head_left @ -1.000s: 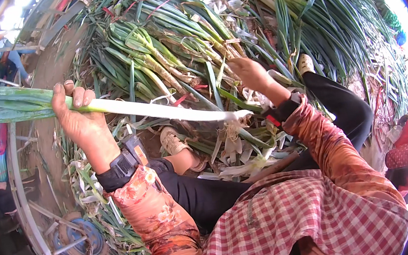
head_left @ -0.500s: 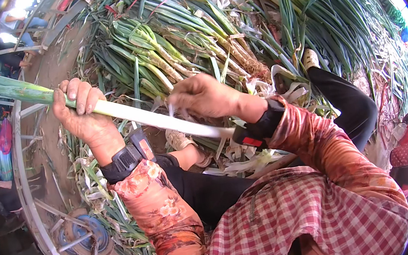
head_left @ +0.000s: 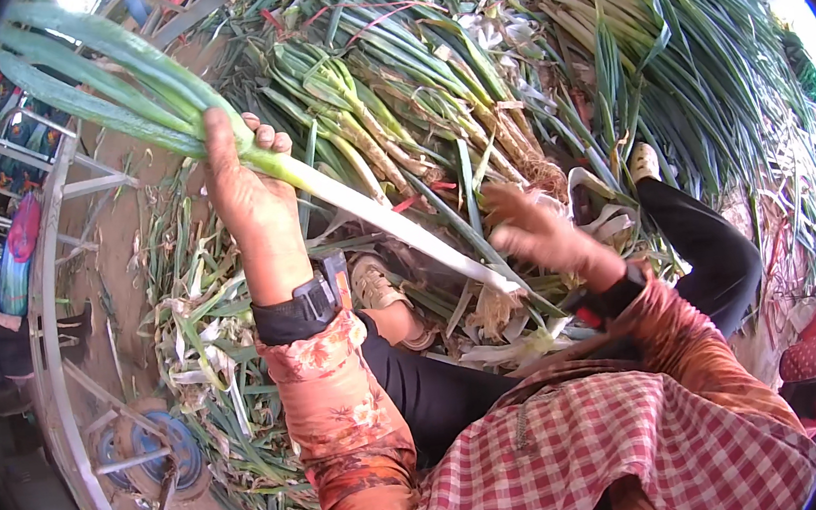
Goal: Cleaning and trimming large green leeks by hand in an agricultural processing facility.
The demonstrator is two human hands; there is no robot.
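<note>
A long leek (head_left: 379, 216) slants across the middle, its green leaves fanning to the upper left and its peeled white shank running down to the right. My left hand (head_left: 255, 197) is wrapped round it where the leaves meet the shank. Off to the right of the root end, my right hand (head_left: 559, 240) is in the air, smeared by motion, with its fingers apart and nothing seen in them. Under the shank lie stripped leek skins (head_left: 513, 339) and leaves.
Bundled leeks with dirty roots (head_left: 505, 138) lie ahead of me. A bigger heap of leeks (head_left: 677, 53) fills the far right. Leaf scraps (head_left: 202, 349) litter the ground on the left, beside a metal cart frame (head_left: 54, 346) with a blue wheel (head_left: 174, 453).
My left hand has moved right with the leek, whose shank now slopes more steeply. My right hand has gone from beside the shank, fingers curled, to the right of its root end, fingers apart.
</note>
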